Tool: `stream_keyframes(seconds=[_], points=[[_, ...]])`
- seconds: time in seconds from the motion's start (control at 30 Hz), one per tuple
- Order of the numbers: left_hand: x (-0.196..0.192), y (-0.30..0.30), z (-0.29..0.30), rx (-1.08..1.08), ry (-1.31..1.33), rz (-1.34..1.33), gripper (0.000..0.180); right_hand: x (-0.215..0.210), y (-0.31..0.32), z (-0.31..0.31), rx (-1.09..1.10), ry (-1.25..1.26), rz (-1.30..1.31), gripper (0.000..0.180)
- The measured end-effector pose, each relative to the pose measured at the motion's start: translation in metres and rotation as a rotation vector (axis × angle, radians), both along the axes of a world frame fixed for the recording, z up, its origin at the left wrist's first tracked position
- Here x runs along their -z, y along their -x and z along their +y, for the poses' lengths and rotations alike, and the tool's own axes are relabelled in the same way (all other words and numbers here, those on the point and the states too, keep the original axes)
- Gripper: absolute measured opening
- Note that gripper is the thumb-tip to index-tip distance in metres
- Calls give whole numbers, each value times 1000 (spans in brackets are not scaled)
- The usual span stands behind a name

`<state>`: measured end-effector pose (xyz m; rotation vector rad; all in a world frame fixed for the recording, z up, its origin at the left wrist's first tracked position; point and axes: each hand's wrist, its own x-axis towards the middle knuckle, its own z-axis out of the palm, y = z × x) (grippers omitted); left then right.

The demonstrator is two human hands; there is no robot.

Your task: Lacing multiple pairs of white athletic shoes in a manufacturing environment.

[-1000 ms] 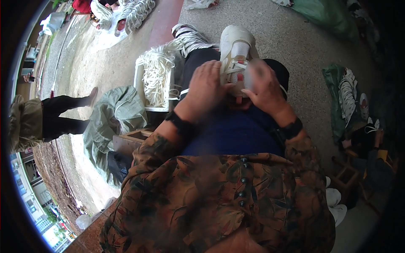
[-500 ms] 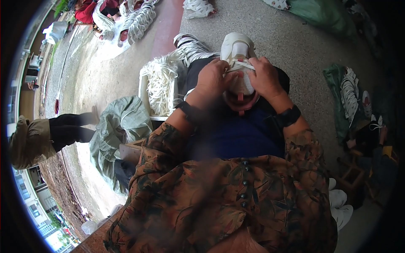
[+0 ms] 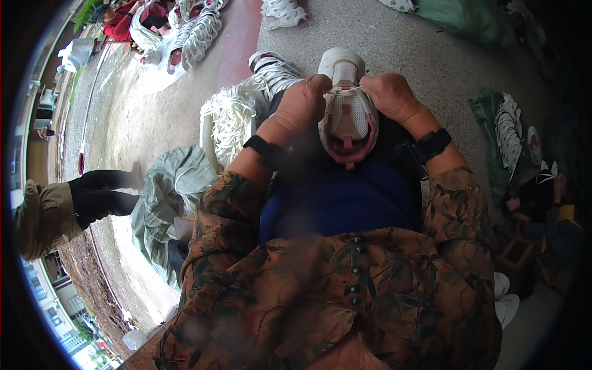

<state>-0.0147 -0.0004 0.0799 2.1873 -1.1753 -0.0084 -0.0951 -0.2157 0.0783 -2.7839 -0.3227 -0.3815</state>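
Between the hands: a white and pink shoe (image 3: 347, 111) sat.
Left hand (image 3: 303, 105): clamped on its side.
Right hand (image 3: 390, 95): gripped the other.
Beside left hand: white laces (image 3: 233, 120).

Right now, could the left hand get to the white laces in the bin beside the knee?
Probably yes. The bin of white laces sits open just left of the left hand, with nothing between them, but that hand would first have to let go of the shoe.

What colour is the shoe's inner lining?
The shoe is white; its lining is pinkish red, seen best in the head view.
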Motion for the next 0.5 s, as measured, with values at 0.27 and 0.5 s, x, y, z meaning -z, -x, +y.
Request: stream_keyframes(seconds=[0.27, 0.5], points=[[-6, 3, -19, 27, -56, 398, 23, 10, 5, 5, 52, -191, -26, 9], [-1, 7, -26, 47, -221, -298, 19, 10, 6, 7, 38, -186, -33, 9]])
